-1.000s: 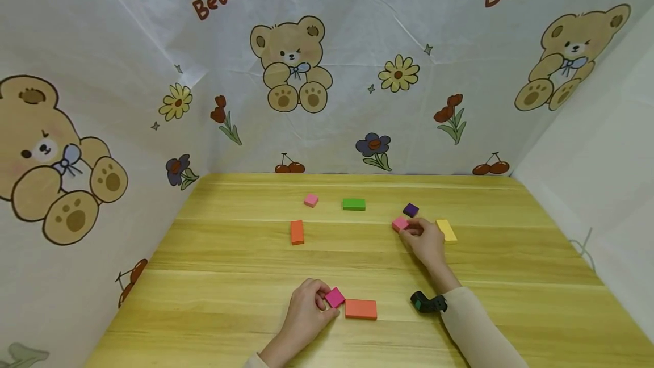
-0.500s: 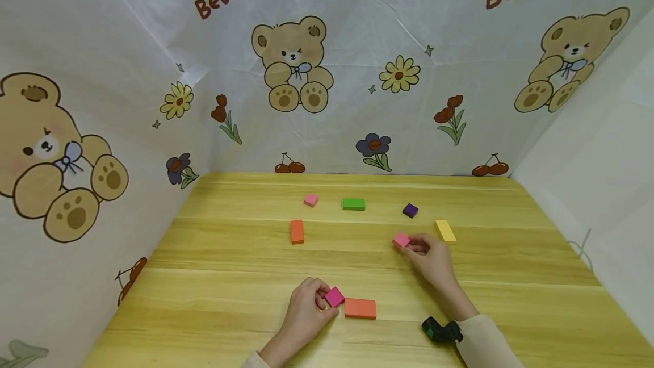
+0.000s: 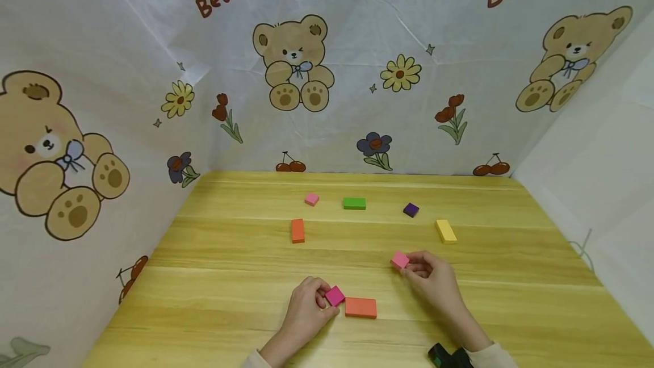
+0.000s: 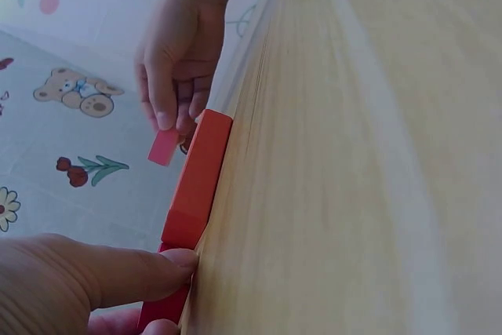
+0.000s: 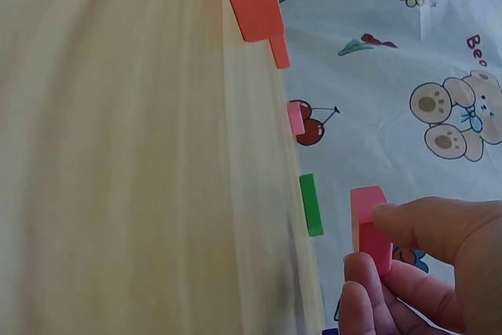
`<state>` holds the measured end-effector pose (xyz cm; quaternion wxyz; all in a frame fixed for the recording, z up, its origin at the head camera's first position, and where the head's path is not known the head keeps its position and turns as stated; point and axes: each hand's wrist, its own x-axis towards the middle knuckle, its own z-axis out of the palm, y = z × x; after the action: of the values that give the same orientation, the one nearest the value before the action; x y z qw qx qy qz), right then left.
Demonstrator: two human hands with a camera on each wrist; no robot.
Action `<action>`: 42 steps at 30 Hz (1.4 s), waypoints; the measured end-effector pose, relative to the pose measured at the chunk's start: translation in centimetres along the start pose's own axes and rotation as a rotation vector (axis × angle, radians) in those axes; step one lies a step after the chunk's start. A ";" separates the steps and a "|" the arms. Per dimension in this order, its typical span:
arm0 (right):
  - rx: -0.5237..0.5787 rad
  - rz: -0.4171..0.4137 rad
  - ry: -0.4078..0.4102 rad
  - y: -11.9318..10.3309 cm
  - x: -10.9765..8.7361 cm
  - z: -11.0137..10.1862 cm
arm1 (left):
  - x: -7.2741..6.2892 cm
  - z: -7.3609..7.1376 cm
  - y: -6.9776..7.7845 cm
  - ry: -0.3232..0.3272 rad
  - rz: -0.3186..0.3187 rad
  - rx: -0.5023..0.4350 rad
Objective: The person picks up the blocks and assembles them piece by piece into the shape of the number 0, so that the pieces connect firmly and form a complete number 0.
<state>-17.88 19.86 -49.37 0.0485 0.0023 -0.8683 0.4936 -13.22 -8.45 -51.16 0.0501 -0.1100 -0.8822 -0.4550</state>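
Magenta first: the left hand (image 3: 305,308) had the magenta block (image 3: 335,296) pinched between thumb and fingers, low on the wooden table (image 3: 230,277), right at a corner of the coral block (image 3: 360,308)! Over on the other side, the right hand (image 3: 436,280) held the pink block (image 3: 399,260) in a neat pinch, up off the wood, out past the coral one's right end. Farther back lay the yellow block (image 3: 446,231) and purple block (image 3: 411,209), the green block (image 3: 354,203) mid-table, the orange block (image 3: 298,231) and second pink block (image 3: 311,199) leftward.
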 end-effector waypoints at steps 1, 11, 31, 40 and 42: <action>-0.002 0.006 -0.002 0.0 -0.3 0.0 | 0.0 0.0 0.1 0.001 0.002 -0.001; 0.016 0.049 -0.029 -0.1 -2.3 0.3 | 0.2 -0.3 0.3 0.000 -0.003 0.009; -0.032 -0.118 -0.215 -0.7 -4.0 0.9 | 0.0 -0.4 0.4 0.000 -0.014 0.007; -0.061 -0.170 -0.245 -0.4 -4.4 0.8 | 0.0 -0.1 0.3 -0.005 -0.006 0.004; -0.067 -0.178 -0.247 -0.3 -4.4 0.8 | -0.1 0.0 0.3 -0.005 -0.006 0.005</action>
<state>-13.56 18.83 -49.84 -0.0149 0.1385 -0.8800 0.4540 -13.10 -8.32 -50.93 0.0471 -0.1083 -0.8839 -0.4526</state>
